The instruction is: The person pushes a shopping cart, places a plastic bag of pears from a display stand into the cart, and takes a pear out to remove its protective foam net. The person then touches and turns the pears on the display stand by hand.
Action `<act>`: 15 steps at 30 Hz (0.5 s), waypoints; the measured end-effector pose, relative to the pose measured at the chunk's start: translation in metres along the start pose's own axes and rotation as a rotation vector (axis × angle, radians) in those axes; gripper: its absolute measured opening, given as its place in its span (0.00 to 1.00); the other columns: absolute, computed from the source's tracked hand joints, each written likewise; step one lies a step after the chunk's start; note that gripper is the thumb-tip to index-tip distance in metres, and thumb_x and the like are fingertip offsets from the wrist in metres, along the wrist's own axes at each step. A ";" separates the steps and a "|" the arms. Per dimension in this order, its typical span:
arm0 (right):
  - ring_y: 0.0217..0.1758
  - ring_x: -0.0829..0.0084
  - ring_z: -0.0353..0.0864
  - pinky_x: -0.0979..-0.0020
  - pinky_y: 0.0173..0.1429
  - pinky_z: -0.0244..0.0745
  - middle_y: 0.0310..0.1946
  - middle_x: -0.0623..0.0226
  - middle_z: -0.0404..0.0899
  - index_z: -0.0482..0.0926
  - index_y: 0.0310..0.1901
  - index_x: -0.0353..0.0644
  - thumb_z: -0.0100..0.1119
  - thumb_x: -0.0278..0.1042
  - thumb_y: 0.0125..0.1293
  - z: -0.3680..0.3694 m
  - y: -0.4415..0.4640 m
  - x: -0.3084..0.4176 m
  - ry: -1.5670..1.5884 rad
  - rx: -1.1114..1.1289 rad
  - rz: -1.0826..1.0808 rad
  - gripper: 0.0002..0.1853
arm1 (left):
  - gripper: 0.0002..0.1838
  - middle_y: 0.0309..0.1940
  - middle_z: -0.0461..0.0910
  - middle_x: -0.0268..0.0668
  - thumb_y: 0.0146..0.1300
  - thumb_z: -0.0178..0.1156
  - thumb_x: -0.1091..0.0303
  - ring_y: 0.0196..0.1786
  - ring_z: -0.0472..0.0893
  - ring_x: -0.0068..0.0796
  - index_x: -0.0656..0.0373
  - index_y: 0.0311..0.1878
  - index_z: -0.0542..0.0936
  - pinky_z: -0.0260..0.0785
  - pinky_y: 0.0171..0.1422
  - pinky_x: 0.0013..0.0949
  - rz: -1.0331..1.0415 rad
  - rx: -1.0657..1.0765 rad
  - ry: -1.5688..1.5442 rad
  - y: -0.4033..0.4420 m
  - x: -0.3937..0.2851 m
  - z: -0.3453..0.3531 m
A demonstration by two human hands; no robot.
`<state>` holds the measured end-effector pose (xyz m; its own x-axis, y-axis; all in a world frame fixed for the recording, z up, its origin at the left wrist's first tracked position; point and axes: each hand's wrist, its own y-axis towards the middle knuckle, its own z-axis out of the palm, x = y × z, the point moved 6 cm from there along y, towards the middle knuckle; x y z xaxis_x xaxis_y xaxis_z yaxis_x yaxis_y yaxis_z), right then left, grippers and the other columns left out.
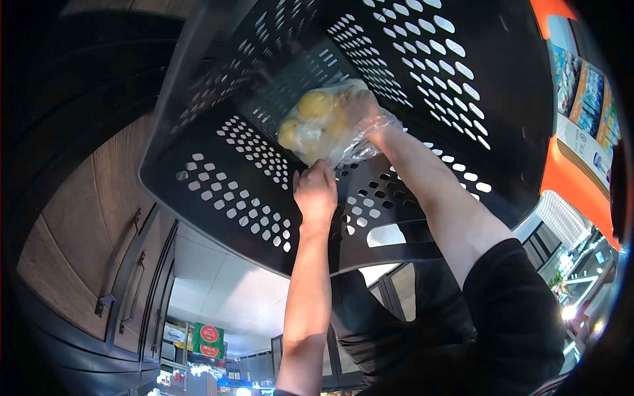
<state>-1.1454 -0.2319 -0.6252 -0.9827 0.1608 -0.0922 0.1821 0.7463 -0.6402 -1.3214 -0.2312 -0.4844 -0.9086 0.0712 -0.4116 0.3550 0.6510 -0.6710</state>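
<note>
"Black plastic basket (522, 132), opening turned to the camera. Where is the bag (330, 135) to be logged?"

"Inside it, well in from the near edge and towards the far end. Clear plastic, crumpled, with yellow fruit (315, 104) bunched in it."

"Hands?"

"Both on the bag. Its near edge is pinched between the thumb and fingers of the left hand (316, 190). The right hand (358, 109) is set at the bag's right side, fingers bent into the plastic; whether they are clamped on film or fruit cannot be told."

"Key relation?"

"The fruit is bunched to the left of the right hand and just beyond the left fingertips. Loose film is trailed rightwards, to the right wrist. A long axis is only roughly given: fruit end at left, slack end at right. Neither hand can be called nearer, since the bag is touched by both."

"What's hidden?"

"Most right fingertips, and whether that hand is inside the film or outside it. Some fruit is covered, so no count; the kind is left open. Contact between bag and basket floor can't be made out. The basket's top edge is cut off by the frame, and the packets (588, 99) beyond its right edge are too small to be read."
</note>
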 end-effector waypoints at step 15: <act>0.58 0.56 0.80 0.64 0.62 0.76 0.53 0.47 0.79 0.70 0.64 0.35 0.65 0.50 0.55 -0.081 -0.065 0.006 0.524 0.348 -0.334 0.39 | 0.20 0.38 0.85 0.51 0.70 0.57 0.59 0.44 0.86 0.49 0.65 0.56 0.79 0.75 0.53 0.44 -0.136 -0.186 -0.666 -0.012 0.022 -0.005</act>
<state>-1.1599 -0.2270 -0.5225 -0.8226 0.3137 0.4742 -0.2334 0.5742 -0.7847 -1.3464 -0.2335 -0.4825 -0.5935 -0.4590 -0.6611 0.1502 0.7438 -0.6513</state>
